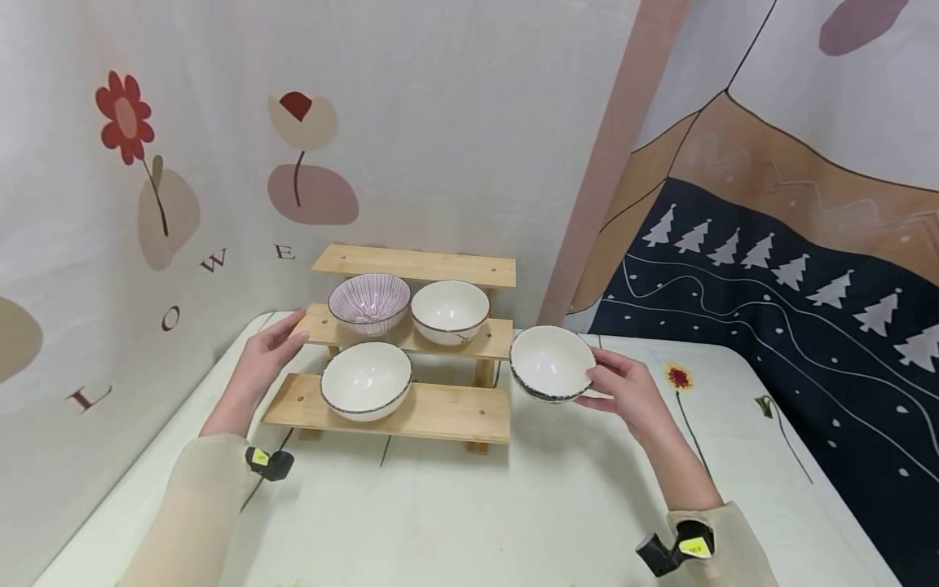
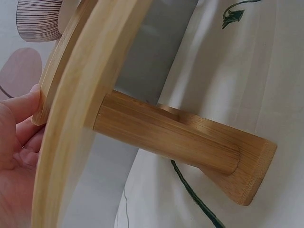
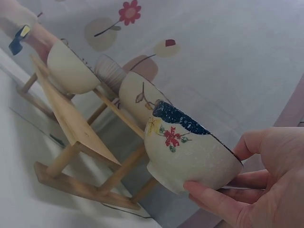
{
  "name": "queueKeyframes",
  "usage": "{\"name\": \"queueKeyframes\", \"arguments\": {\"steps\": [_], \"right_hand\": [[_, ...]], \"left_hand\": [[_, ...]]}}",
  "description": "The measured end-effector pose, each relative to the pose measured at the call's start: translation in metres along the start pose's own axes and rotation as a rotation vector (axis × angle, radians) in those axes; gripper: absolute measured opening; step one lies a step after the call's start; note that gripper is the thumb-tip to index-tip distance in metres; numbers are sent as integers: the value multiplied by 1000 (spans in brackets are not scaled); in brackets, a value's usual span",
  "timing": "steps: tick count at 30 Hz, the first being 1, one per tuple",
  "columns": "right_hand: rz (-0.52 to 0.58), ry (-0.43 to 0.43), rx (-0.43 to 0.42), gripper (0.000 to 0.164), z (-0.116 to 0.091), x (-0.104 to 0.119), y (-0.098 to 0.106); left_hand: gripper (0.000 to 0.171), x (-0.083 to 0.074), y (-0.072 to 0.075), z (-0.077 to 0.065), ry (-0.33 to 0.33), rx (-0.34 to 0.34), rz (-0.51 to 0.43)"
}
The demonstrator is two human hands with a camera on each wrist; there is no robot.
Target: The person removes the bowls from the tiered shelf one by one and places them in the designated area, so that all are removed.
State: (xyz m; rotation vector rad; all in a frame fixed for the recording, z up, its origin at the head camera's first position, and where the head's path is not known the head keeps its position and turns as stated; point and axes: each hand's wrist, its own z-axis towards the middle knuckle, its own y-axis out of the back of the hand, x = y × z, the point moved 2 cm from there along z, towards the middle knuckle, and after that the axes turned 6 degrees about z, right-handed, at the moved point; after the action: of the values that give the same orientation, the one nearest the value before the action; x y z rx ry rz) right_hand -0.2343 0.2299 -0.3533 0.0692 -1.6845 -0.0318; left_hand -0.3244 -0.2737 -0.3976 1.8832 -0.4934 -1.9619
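Note:
My right hand holds a white bowl by its right side, off the right end of a three-tier wooden rack. In the right wrist view this bowl shows a dark blue speckled rim patch and a red flower; thumb at the rim, fingers underneath. My left hand grips the left end of the middle shelf. On that shelf sit a purple-striped bowl and a white bowl, side by side. Another white bowl stands on the bottom shelf, left of its middle.
The top shelf bears nothing. A pale cloth with printed flowers covers the table. Printed curtains hang behind and at the left; a dark blue panel with white trees is at the right.

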Motion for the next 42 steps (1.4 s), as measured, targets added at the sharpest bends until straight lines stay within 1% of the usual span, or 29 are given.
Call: {"name": "queueKeyframes", "arguments": {"steps": [7, 11, 21, 28, 42], "right_hand": [[2, -16, -17, 56, 3, -2, 3], [0, -19, -23, 56, 4, -3, 5], [12, -19, -32, 56, 9, -5, 8], [12, -40, -52, 57, 12, -11, 10], [82, -67, -95, 56, 22, -25, 16]], "left_hand": [[70, 2, 0, 0, 11, 6, -10], [70, 3, 0, 1, 6, 6, -14], [69, 2, 2, 2, -12, 0, 24], [69, 4, 3, 2, -12, 2, 30], [68, 3, 2, 1, -8, 4, 30]]}}
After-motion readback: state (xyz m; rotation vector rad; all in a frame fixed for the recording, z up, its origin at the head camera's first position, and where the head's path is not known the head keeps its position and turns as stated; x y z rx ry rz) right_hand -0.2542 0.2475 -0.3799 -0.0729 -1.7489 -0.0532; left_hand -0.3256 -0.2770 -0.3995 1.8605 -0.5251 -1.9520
